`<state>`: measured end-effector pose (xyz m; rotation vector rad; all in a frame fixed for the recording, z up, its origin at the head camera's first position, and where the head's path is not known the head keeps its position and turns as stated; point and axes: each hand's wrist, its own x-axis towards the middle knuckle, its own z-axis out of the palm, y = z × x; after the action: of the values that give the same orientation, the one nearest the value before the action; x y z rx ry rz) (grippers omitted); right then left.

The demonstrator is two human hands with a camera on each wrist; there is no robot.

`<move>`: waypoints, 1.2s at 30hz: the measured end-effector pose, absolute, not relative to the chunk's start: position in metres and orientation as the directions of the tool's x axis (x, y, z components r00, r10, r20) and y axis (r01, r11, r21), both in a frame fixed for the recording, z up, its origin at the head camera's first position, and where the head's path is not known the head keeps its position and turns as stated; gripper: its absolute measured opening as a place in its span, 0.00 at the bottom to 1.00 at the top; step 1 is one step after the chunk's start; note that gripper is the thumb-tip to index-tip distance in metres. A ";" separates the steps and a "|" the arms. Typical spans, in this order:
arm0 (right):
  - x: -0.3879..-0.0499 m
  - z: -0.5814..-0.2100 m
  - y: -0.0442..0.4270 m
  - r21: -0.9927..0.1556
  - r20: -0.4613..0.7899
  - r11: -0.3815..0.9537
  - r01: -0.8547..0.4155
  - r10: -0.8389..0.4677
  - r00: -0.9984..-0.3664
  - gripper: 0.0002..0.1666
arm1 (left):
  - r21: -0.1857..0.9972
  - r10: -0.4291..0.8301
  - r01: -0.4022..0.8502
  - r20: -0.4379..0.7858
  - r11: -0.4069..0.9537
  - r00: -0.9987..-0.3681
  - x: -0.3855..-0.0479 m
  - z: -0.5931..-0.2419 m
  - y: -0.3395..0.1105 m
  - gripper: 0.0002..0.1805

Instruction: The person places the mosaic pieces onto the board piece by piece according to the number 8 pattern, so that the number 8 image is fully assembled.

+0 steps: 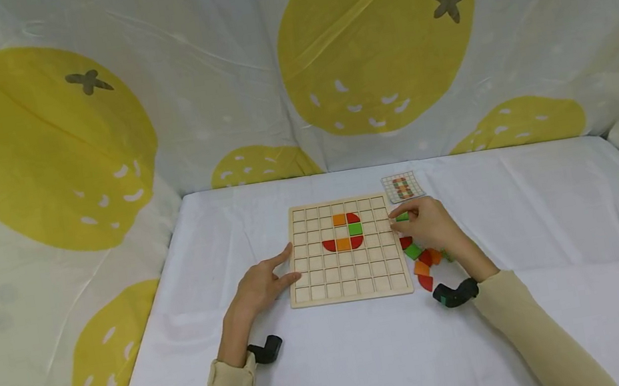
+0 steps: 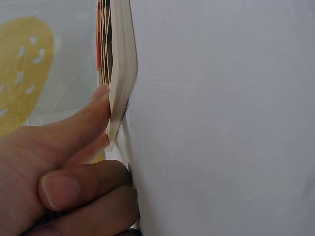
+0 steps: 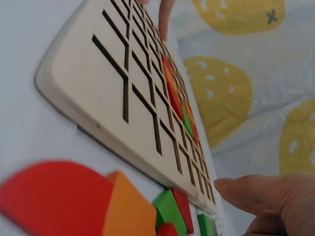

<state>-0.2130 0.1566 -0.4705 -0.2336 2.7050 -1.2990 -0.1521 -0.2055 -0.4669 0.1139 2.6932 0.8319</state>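
A square wooden grid board (image 1: 325, 288) lies on the white cloth, several red, orange and green tiles (image 1: 343, 243) set in its middle cells. At its left edge is my left hand (image 1: 260, 285), index finger and thumb spread and touching the rim; its other fingers curl in the left wrist view. My right hand (image 1: 426, 222) is at the board's right edge, index finger and thumb apart, fingertips at the rim. A green tile (image 1: 402, 216) shows between them on the cloth. No held tile is visible in either hand.
Loose red, orange and green tiles (image 1: 421, 268) lie along the board's right side, partly under the right hand and wrist. A small pattern card (image 1: 403, 187) with a coloured grid lies beyond the board's far right corner. Behind hangs a lemon-print cloth (image 1: 240, 62).
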 end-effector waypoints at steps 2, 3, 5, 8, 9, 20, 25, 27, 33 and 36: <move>-0.214 -0.469 0.166 -0.773 -0.046 0.630 -0.075 -0.174 -0.984 0.13 | 0.563 0.164 -0.021 -0.277 0.826 -0.947 -0.152 -0.467 -0.206 0.39; -0.214 -0.469 0.170 -0.767 -0.045 0.637 -0.075 -0.169 -0.985 0.14 | 0.563 0.164 -0.021 -0.277 0.826 -0.947 -0.152 -0.467 -0.206 0.39; -0.214 -0.468 0.177 -0.757 -0.055 0.651 -0.059 -0.153 -0.987 0.16 | 0.565 0.164 -0.023 -0.278 0.825 -0.946 -0.152 -0.467 -0.205 0.40; -0.215 -0.470 0.184 -0.748 -0.070 0.662 -0.041 -0.141 -0.988 0.17 | 0.568 0.166 -0.024 -0.281 0.823 -0.945 -0.152 -0.468 -0.205 0.40; -0.215 -0.471 0.186 -0.749 -0.075 0.662 -0.035 -0.138 -0.988 0.17 | 0.569 0.168 -0.024 -0.282 0.822 -0.945 -0.152 -0.469 -0.205 0.40; -0.227 -0.480 0.186 -0.733 -0.127 0.680 0.014 -0.116 -0.985 0.23 | 0.572 0.175 -0.017 -0.278 0.820 -0.945 -0.152 -0.469 -0.205 0.40; -0.228 -0.482 0.185 -0.727 -0.114 0.687 -0.005 -0.128 -0.985 0.21 | 0.575 0.181 -0.008 -0.272 0.818 -0.945 -0.152 -0.469 -0.205 0.40; -0.227 -0.482 0.184 -0.722 -0.106 0.692 -0.015 -0.131 -0.986 0.21 | 0.574 0.180 -0.010 -0.273 0.819 -0.945 -0.152 -0.468 -0.205 0.40; -0.223 -0.480 0.188 -0.721 -0.155 0.693 0.016 -0.138 -0.978 0.21 | 0.571 0.173 -0.017 -0.276 0.821 -0.945 -0.152 -0.467 -0.205 0.40; -0.222 -0.480 0.190 -0.727 -0.176 0.687 0.025 -0.151 -0.973 0.22 | 0.566 0.175 -0.011 -0.272 0.824 -0.946 -0.152 -0.468 -0.206 0.40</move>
<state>-0.2219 0.1900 -0.4799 -0.1019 2.6768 -1.1581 -0.1520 -0.2055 -0.4676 0.1245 2.6941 0.8384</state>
